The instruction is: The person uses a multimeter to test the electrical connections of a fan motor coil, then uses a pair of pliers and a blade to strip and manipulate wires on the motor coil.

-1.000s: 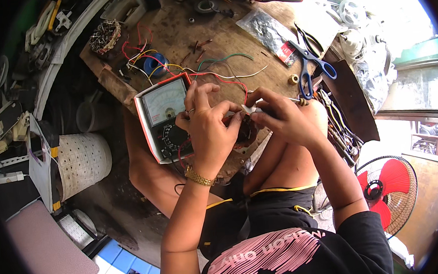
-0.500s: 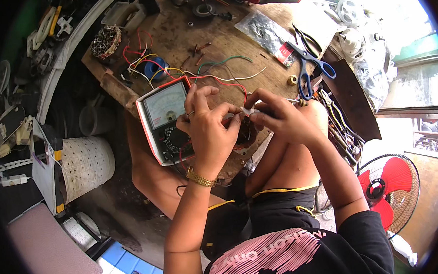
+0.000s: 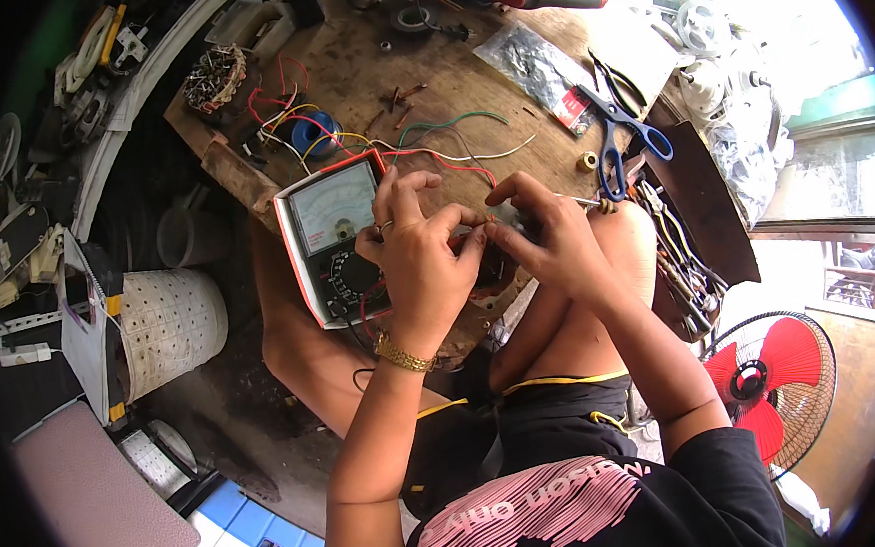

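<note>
In front of the table's near edge, my left hand [image 3: 422, 256] and my right hand [image 3: 558, 243] meet at their fingertips. Thumb and index finger of each are pinched together on something tiny, too small and covered to name. The other left fingers are raised and curled. An analog multimeter [image 3: 333, 205] in a white and red case leans right beside my left hand, partly hidden by it. Below the fingertips lies a dark object [image 3: 494, 268], mostly hidden. Red, white, yellow and green wires [image 3: 453, 121] spread over the wooden table [image 3: 345, 79] just beyond my hands.
Blue-handled scissors [image 3: 611, 141], black pliers [image 3: 620, 82], a plastic bag [image 3: 535, 72] and a brass ring [image 3: 587, 161] lie to the right. A blue wire spool [image 3: 316, 134] sits left. Hand tools [image 3: 672, 244] fill a tray near a red-bladed fan [image 3: 755, 378].
My right fingers have shifted slightly, and the pale bit seen between the fingertips earlier is no longer distinct. The left hand keeps its pinch. The view has moved a little.
</note>
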Available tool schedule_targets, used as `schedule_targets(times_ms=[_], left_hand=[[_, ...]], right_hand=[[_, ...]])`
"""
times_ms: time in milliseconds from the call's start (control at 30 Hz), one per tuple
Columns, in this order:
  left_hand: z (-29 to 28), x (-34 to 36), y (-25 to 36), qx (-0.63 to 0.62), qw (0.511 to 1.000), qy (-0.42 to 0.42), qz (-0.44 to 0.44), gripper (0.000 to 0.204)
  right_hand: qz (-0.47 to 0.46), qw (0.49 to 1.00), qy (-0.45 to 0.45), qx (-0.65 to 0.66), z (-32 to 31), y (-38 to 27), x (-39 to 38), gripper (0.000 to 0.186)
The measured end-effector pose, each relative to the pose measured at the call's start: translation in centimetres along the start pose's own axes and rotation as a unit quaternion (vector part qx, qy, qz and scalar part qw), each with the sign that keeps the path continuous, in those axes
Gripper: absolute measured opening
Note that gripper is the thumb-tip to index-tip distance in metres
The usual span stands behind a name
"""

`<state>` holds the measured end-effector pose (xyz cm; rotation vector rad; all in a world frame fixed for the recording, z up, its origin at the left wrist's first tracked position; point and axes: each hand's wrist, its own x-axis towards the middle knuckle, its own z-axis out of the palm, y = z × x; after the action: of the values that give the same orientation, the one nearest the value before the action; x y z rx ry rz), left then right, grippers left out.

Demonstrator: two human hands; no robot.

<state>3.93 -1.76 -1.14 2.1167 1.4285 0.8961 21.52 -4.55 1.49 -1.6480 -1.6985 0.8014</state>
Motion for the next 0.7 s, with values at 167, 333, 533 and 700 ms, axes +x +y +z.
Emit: schedule_targets(times_ms=[167, 333, 533, 700], left_hand=[[-0.2, 0.0, 0.3, -0.002, 1.0, -0.007, -0.008, 0.009], [0.1, 0.0, -0.2, -0.035, 0.999, 0.012, 0.02, 0.01], [-0.3, -0.1, 0.5, 0.025, 1.0, 0.007, -0.002, 0.011], [-0.1, -0.1, 0.3, 0.006, 1.0, 0.007, -0.004, 0.01]], right_hand=[[0.031, 0.999, -0.008, 0.012, 0.5, 0.2, 0.1, 0.028], [0.019, 0.997, -0.001, 0.069, 0.9, 1.3, 0.1, 0.028], [0.072, 0.976, 0.021, 0.204, -0.5, 1.8, 0.5, 0.03], [0.029, 0.998, -0.017, 0.05, 0.1, 0.6, 0.2, 0.029]])
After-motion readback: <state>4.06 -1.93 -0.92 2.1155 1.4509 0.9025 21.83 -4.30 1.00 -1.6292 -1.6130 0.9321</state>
